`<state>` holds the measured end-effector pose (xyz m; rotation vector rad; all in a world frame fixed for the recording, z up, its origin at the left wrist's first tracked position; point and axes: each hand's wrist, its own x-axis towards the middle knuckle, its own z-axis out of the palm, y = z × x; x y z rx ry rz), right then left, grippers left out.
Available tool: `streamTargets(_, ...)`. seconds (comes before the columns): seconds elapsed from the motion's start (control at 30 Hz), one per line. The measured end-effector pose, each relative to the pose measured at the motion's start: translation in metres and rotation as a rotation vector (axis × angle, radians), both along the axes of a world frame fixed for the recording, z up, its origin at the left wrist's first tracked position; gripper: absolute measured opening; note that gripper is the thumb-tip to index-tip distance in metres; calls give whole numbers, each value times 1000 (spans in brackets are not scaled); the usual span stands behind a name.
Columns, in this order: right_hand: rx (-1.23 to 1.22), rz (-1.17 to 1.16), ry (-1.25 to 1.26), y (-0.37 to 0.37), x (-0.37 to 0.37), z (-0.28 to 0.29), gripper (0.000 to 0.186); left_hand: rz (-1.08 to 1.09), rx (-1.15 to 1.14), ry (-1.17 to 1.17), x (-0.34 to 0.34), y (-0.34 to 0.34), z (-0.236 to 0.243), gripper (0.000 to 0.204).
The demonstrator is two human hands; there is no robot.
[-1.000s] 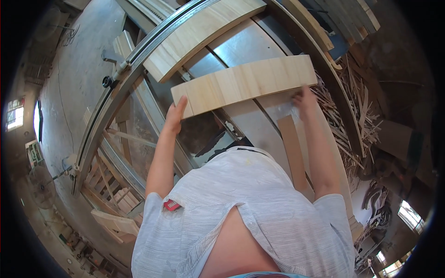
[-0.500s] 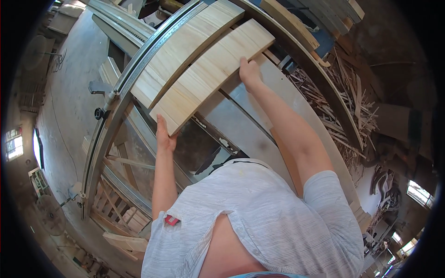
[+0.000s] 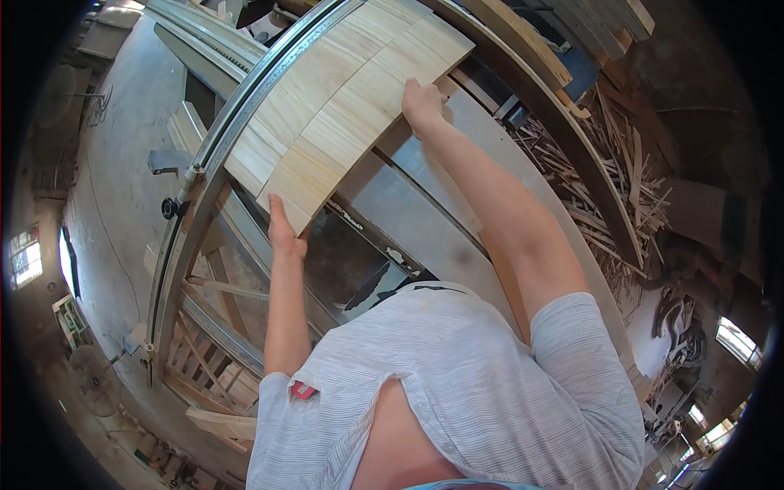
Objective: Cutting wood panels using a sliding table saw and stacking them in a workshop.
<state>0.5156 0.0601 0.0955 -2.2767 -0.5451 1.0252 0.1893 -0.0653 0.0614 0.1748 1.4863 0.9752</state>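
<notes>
My left hand [image 3: 286, 233] grips the left end of a pale wooden board [image 3: 349, 131], thumb along its end. My right hand [image 3: 423, 110] is closed on the board's edge toward its right part. The board lies flush beside a second pale board [image 3: 318, 61], with a thin seam between them. That second board runs along a silver metal rail with a scale [image 3: 255, 94]. Beneath and to the right is a grey metal saw table [image 3: 433, 188] with dark slots; a brown strip [image 3: 505, 273] lies on it, partly hidden by my right arm.
A long dark beam [image 3: 584, 155] borders the right side beside a heap of thin offcuts [image 3: 621, 208]. Stacked planks [image 3: 608, 24] sit at the upper right. A black knob [image 3: 170, 208] projects from the rail. A standing fan [image 3: 88, 367] is at the lower left.
The held board has moved up and leftward and turned, closing the gap to the board by the rail. My right arm has reached forward across the table.
</notes>
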Motion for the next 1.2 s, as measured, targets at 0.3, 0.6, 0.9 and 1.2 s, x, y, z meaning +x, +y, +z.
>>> streamTargets(0.3,1,171,-170,-7,-21,-16,72,47,110,223,-13,-19,-6,81)
streamTargets(0.6,220,26,152,-46,-21,-26,67,-117,212,-241,-73,-24,-17,72)
streamTargets(0.9,138,100,47,-41,-24,-34,66,-108,285,50,-64,-33,-45,94)
streamTargets(1.2,172,74,362,-90,-56,-24,51,-187,348,644,-66,-64,-4,114)
